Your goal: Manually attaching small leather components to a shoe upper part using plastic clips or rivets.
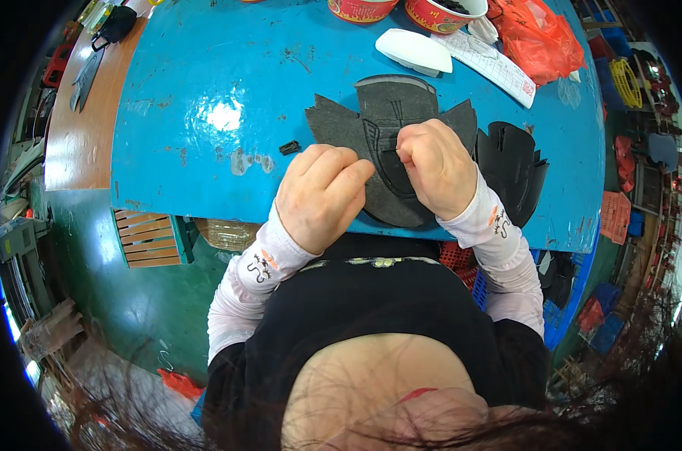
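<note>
A dark grey foam piece with pointed side flaps and moulded grooves lies flat on the blue table in front of me. My left hand is closed over its left part, fingers curled; what they hold, if anything, is hidden. Over the right part of its middle, my right hand is closed in a pinch. Whatever sits between those fingertips is too small or too covered to make out. A little black scrap rests on the table left of the foam piece.
Black foam pieces lie right of my right hand. Farther back are a white curved object, a printed sheet, a red plastic bag and red paper bowls. A wooden-topped table adjoins at left.
</note>
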The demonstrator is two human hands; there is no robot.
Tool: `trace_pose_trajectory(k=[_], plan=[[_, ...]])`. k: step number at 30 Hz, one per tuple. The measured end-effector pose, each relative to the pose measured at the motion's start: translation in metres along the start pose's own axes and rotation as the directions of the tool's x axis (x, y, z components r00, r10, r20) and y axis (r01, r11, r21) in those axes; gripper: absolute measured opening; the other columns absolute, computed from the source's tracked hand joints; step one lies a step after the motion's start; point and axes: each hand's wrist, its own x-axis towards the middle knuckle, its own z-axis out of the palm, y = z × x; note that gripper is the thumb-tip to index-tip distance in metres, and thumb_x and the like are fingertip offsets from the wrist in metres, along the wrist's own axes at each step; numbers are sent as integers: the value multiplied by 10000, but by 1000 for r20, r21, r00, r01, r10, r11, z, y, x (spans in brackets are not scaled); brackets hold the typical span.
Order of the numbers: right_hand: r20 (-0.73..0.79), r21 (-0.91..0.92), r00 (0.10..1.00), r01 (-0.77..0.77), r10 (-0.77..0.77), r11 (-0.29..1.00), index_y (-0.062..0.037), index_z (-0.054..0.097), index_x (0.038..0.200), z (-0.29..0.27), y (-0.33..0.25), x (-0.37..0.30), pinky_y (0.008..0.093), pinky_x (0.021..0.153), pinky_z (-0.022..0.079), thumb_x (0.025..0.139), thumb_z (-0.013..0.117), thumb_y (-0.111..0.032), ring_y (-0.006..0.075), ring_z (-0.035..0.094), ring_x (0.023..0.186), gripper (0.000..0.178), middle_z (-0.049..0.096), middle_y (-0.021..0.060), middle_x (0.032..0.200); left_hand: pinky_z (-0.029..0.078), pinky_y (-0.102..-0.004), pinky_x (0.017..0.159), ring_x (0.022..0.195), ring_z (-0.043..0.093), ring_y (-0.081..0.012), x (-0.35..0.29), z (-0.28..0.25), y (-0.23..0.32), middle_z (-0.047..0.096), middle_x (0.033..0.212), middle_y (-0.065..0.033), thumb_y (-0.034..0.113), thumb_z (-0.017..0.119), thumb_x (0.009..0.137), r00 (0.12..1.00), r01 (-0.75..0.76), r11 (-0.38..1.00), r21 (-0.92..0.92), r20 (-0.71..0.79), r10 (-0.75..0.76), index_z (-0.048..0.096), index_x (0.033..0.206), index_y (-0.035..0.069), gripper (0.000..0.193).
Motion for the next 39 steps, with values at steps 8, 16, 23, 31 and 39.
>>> trace_pose_trajectory(k=[8,16,23,31,39], plan=[[49,-53,998,-33,36,998,-47,492,868,-2,-5,3,337,665,475,738,637,-6,262,568,735,199,576,98,827,457,-316,679,819,552,-204,17,2,5,550,864,-43,61,661,730,989,-77,977,200,138,50,650,960,42,231],[-115,-108,980,-173,161,979,-30,630,868,-9,-11,-5,340,690,485,717,639,14,261,576,761,157,575,80,831,439,-285,652,800,511,-185,21,2,10,493,838,-44,86,618,759,971,-154,946,284,219,92,625,906,15,163],[-28,-244,990,-139,137,960,-42,664,871,-7,-19,-8,337,675,467,705,675,-36,233,574,813,166,578,59,853,496,-336,729,844,543,-250,22,3,18,536,943,-97,48,620,720,954,-113,947,300,300,19,636,1070,-23,357],[-320,57,872,-373,371,926,-83,698,952,-9,-26,-36,348,716,464,702,633,68,268,588,824,299,611,67,908,489,-320,749,841,595,-260,-1,2,4,601,962,-122,-77,609,773,989,94,990,-107,-108,-106,648,1049,11,292],[-126,-47,979,-165,158,985,-113,685,972,1,-49,-14,347,704,440,706,759,-79,227,593,821,278,615,18,894,433,-237,777,893,537,-118,-30,-10,-7,573,1018,-62,-79,544,901,869,344,831,-438,-187,-458,632,1070,-12,202]])
